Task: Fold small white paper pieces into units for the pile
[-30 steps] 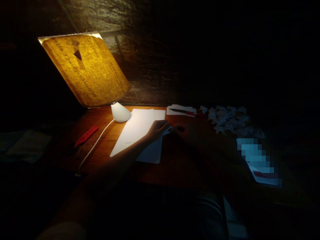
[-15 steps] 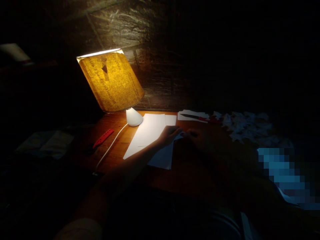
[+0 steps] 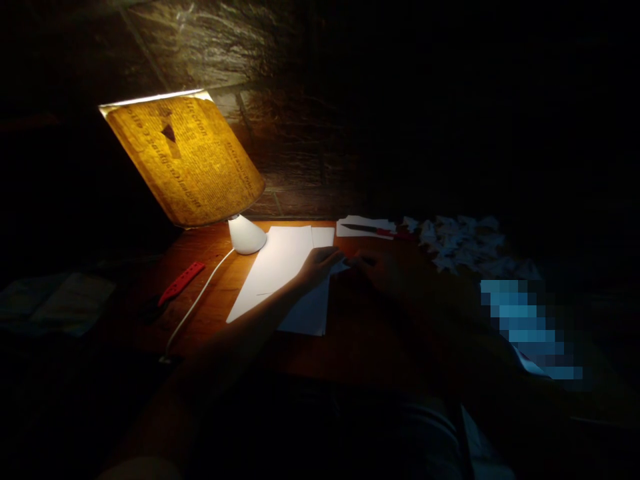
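Observation:
My left hand [image 3: 321, 263] is closed on a small piece of white paper [image 3: 341, 265], just above the right edge of the white sheets [image 3: 273, 273]. On the right, my right hand [image 3: 373, 267] lies in shadow with its fingers pinched at the other end of that paper. The two hands almost meet. Most of the small paper is hidden by fingers and darkness, so its shape is unclear. Beneath my left forearm the large sheets lie flat on the wooden table [image 3: 360, 333].
A lit lamp [image 3: 185, 160] stands at the back left, its white cord [image 3: 200, 297] running forward. Left of it lies a red-handled tool [image 3: 183, 283]. A red-handled knife [image 3: 367, 230] rests on small papers [image 3: 350, 223]. Crumpled-looking white paper pieces [image 3: 460, 243] and a pixelated bright patch [image 3: 520, 320] are at right.
The view has shifted, so the lamp, sheets and hands appear further left. Both hands keep their hold on the small paper, with little visible movement.

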A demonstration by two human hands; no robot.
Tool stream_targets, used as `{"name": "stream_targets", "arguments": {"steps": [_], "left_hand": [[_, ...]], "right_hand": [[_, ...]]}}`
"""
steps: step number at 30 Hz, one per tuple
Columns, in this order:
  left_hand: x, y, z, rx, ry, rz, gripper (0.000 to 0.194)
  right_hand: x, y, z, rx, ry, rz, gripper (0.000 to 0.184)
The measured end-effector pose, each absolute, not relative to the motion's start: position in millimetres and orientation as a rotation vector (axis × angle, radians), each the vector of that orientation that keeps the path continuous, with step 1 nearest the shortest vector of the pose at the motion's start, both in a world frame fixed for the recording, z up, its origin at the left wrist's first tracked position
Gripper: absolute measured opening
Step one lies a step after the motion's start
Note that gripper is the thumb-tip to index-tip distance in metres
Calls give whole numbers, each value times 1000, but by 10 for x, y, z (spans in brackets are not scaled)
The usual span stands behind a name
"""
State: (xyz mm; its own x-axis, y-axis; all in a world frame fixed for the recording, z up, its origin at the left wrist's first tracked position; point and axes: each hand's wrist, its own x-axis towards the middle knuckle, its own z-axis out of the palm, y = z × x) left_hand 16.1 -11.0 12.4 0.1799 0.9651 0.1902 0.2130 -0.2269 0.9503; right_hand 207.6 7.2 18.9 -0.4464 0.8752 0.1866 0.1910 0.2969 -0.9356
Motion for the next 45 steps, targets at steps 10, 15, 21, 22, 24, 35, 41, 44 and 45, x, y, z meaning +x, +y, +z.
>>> {"name": "stream_targets", "arguments": {"steps": [10,15,21,22,24,35,41,44,45], "left_hand": [[150,-123,153,1527,1024,1044,63],[117,-122,126,1558,1065,1008,61],[102,-117,118,1595,1058,1003,61],[105,-114,117,1586,1047,1015,62],[112,-108,117,1539,1015,1039,65],[98,-62,118,1361,987,1173,61],[69,-36,91,1386,923,1203,51],[46,-13,61,1398,887,1195,49],[41,-5,50,1402,877,1197,49]], "right_hand": [[2109,135,81,-912,-1800,1128,48],[2098,126,85,-883,-1799,1155,40],[2110,136,96,-855,-1803,1134,29],[2114,142,98,-855,-1794,1133,29],[2124,157,105,-852,-1761,1126,31],[2142,149,130,-880,-1675,1096,36],[2132,166,84,-845,-1630,1076,28],[2135,195,55,-874,-1643,1049,24],[2138,203,46,-887,-1650,1044,23]]}}
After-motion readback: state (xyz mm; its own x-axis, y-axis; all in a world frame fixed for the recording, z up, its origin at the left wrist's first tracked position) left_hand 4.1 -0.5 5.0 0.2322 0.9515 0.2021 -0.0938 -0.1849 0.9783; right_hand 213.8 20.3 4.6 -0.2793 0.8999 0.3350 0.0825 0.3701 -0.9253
